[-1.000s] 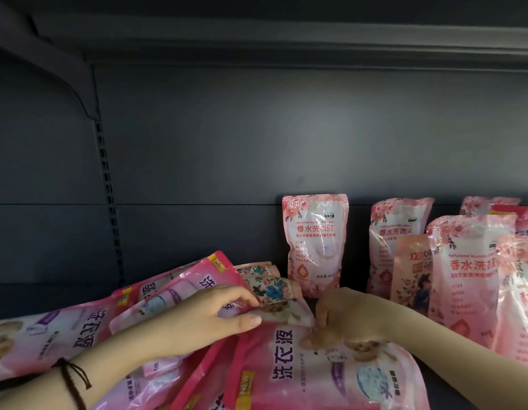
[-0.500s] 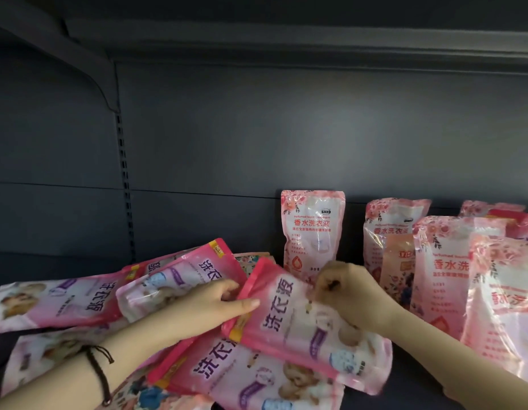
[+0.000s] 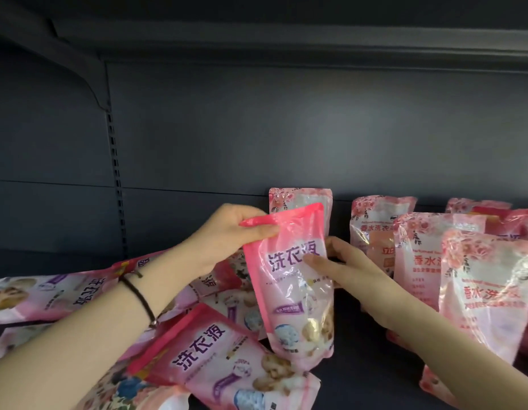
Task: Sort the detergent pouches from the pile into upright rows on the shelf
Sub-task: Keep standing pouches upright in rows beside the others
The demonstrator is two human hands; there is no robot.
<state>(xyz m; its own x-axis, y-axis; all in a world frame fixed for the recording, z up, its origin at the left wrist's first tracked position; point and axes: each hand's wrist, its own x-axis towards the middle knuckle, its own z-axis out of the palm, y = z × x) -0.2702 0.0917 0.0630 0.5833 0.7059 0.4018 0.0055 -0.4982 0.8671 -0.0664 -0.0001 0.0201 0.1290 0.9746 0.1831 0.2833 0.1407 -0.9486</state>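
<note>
A pink detergent pouch with purple lettering hangs upright over the shelf's middle. My left hand pinches its top left corner. My right hand grips its right edge, thumb on the front. Right behind it a pale rose-print pouch stands against the back wall. A pile of pink pouches lies flat at the lower left. Upright rose-print pouches stand in rows at the right.
The dark shelf floor shows between the pile and the upright rows. A slotted upright rail runs down the back wall at the left. The shelf above overhangs the space.
The pouch rose from lying tilted on the pile to hanging upright. My left hand moved up from the pile to the pouch's top corner; my right hand stayed on its right side.
</note>
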